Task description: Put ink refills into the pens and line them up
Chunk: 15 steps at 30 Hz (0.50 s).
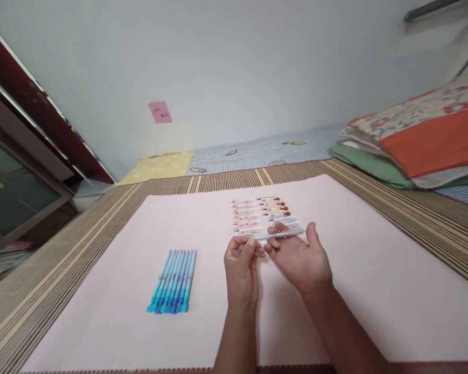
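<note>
My left hand (242,267) is closed in a pinch on the tip end of a pale, clear-looking pen (271,236). The pen lies nearly level and points left. My right hand (304,259) is palm up with its thumb raised and fingers apart; the pen's other end passes across its fingers without a grip. Just beyond the hands, pens lie in two columns on a pale pink sheet (113,291). The left column holds several white-and-pink pens (246,211). In the right one are several brown-topped pens (275,208) and pale grey pens nearer me, partly hidden by my fingers.
A row of several blue gradient pens (175,278) lies side by side at the left of the sheet. Under the sheet is a striped mat (62,275). Folded bedding (432,140) is stacked at the far right. A pink note (159,111) is stuck to the wall.
</note>
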### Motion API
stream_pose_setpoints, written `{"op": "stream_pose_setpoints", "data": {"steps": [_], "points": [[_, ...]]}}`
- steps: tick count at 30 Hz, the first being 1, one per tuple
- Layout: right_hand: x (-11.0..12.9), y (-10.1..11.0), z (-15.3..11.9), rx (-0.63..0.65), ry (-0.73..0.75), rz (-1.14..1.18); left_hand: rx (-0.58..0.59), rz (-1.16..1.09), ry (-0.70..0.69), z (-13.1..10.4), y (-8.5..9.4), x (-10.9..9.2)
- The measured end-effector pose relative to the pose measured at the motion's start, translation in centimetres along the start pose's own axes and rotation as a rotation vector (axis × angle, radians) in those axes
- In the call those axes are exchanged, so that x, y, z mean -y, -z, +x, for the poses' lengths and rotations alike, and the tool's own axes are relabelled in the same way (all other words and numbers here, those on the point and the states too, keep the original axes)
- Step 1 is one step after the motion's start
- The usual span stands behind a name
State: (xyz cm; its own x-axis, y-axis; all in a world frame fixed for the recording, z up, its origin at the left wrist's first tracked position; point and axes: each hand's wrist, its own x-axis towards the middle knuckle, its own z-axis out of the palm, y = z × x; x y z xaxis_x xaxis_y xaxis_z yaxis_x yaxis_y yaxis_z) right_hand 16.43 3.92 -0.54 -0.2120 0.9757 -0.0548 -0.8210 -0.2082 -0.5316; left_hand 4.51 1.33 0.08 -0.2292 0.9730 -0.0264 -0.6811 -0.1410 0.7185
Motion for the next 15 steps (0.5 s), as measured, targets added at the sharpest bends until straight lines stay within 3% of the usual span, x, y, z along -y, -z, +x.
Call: {"op": "stream_pose_setpoints", "data": {"steps": [5,9,12,15], "points": [[0.4,0.3,0.2,0.013,-0.004,-0.130,-0.045,-0.038,0.033,0.3,0.2,-0.2],[0.6,0.7,0.1,0.009,0.001,-0.479,-0.103,-0.038,0.017,0.7,0.8,-1.0],[-0.1,0.3,-0.3,0.116,-0.053,-0.820,-0.115,0.047,-0.007,1.1,1.6,-1.6],[-1.7,-0.4,-0.7,0.271,-0.098,-0.955,-0.111,0.197,0.033,1.4,2.4,-1.9]]}}
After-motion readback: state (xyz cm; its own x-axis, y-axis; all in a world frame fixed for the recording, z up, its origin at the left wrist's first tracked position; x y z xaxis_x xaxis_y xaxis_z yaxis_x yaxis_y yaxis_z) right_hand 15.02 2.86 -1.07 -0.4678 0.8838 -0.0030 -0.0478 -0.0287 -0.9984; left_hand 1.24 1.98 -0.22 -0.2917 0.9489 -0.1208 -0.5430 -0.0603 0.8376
